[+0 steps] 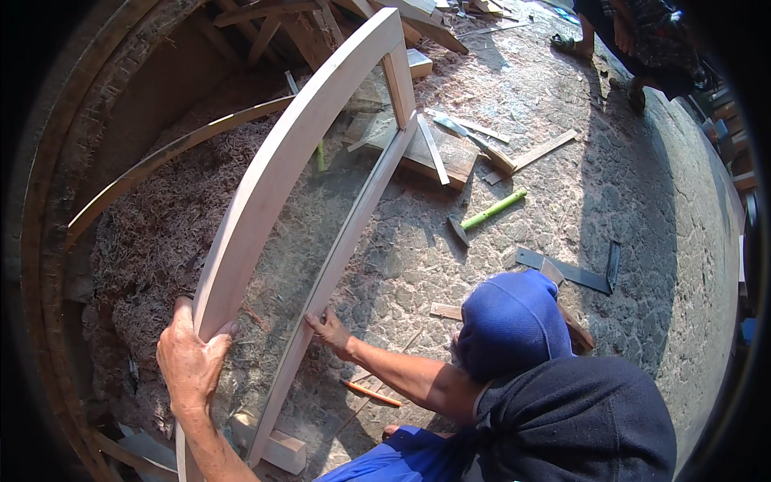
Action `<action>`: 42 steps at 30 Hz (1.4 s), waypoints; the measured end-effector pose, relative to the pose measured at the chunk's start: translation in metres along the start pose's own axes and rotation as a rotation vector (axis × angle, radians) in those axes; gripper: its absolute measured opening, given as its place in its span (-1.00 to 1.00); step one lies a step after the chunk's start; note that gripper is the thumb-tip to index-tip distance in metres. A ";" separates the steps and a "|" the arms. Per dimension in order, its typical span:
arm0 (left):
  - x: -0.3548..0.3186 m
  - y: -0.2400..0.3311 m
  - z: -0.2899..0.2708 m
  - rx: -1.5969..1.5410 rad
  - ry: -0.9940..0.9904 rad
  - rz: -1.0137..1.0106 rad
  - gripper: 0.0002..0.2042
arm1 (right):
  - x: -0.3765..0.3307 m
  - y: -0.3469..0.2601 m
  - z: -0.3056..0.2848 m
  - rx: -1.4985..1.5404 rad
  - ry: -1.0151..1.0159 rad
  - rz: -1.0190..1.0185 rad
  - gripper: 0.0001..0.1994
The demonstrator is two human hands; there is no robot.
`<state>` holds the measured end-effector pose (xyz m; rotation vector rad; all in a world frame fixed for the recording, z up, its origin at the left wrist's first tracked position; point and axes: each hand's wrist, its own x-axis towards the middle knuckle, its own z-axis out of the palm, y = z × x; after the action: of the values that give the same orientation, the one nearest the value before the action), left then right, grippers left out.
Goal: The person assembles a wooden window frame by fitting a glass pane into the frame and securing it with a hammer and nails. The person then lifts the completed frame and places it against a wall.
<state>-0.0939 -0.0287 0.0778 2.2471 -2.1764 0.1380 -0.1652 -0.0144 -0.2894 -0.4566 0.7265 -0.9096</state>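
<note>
My left hand (191, 357) is closed around the outer curved edge of a pale wooden arched window frame (265, 173). The frame stands tilted, and a glass pane (309, 205) fills its opening. My right hand is out of view. A co-worker in a blue cap (514, 321) and dark top leans in close at the lower right. The co-worker's hand (329, 331) rests against the frame's straight inner rail, opposite my hand.
A green-handled hammer (493, 210), a chisel (482, 149), a metal square (574, 271) and an orange pencil (371, 393) lie on the rough ground. Wood shavings (161, 257) and a curved strip (173, 157) lie left. Another person (634, 40) is at the top right.
</note>
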 end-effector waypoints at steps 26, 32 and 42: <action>-0.013 -0.008 -0.010 -0.699 -0.245 -0.182 -0.60 | 0.050 -0.113 -0.054 0.307 0.271 -0.075 -0.18; -0.020 -0.010 -0.005 -0.695 -0.237 -0.192 -0.66 | 0.043 -0.103 -0.055 0.262 0.306 -0.180 -0.14; -0.027 -0.001 -0.016 -0.653 -0.215 -0.152 -0.64 | 0.038 -0.108 -0.055 0.308 0.256 -0.158 -0.18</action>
<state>-0.0945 -0.0010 0.0922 2.0761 -1.7485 -0.7320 -0.2489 -0.1081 -0.2725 -0.1253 0.7730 -1.2214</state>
